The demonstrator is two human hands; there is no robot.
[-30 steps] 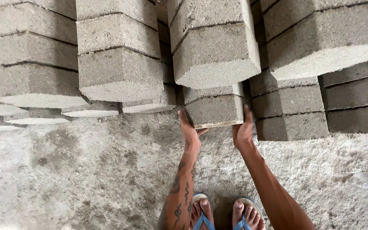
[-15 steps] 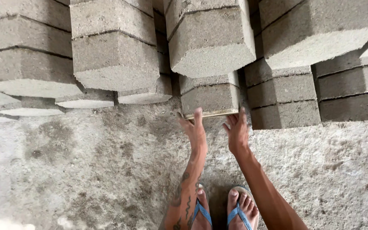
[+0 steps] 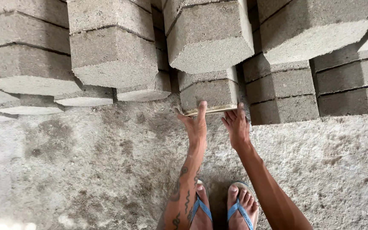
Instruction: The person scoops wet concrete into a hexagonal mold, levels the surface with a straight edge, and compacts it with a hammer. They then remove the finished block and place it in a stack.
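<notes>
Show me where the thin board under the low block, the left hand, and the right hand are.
thin board (image 3: 218, 110), head view, on its front edge between the hands.
left hand (image 3: 196, 124), head view, on the back of the hand.
right hand (image 3: 238, 127), head view, on the back of the hand.

— What can't you make out?
— My fingertips hide part of the thin board (image 3: 211, 111) under the block (image 3: 208, 93). The bigger block (image 3: 209, 36) overhangs its top.
— And the edges?
— Both my forearms and my sandals (image 3: 241, 211) run off the bottom.
</notes>
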